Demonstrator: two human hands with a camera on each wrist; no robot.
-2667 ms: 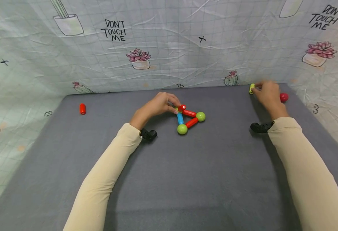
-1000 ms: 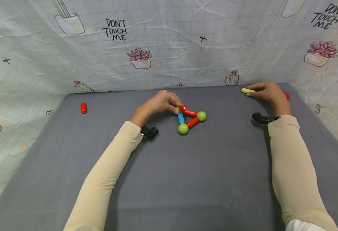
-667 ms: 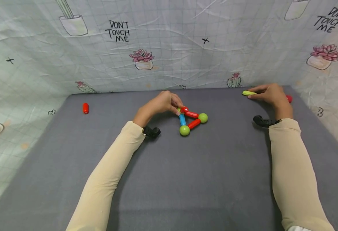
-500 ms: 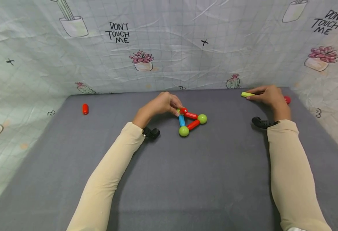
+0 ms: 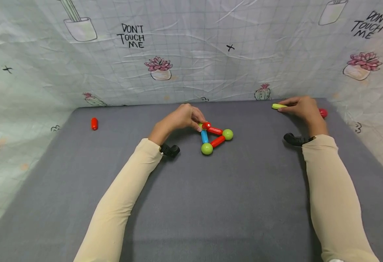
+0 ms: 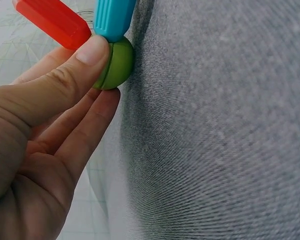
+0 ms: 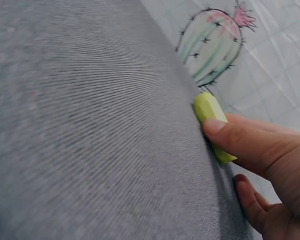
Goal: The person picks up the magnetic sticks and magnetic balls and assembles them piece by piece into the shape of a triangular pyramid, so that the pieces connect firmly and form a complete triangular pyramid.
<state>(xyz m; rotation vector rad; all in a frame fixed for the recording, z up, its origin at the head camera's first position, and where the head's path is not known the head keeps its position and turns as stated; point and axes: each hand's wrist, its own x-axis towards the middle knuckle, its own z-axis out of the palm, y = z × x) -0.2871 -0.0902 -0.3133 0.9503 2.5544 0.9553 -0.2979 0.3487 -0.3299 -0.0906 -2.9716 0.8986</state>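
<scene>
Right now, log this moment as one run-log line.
left hand: pinches green ball of rod triangle | right hand: holds yellow-green rod on grey mat

Head view: high, facing forward and down over the grey mat [image 5: 191,203], both arms in frame, backdrop cloth [image 5: 191,62] at 12 o'clock.
Left wrist view: very close, low along the mat; shares the green ball [image 6: 115,64] with the head view.
Right wrist view: very close, low; shares the yellow-green stick [image 7: 212,125], at 1 o'clock in the head view [image 5: 277,106].

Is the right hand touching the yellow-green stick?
Touching: the right wrist view shows the right hand with its fingers lying on the yellow-green stick.
</scene>
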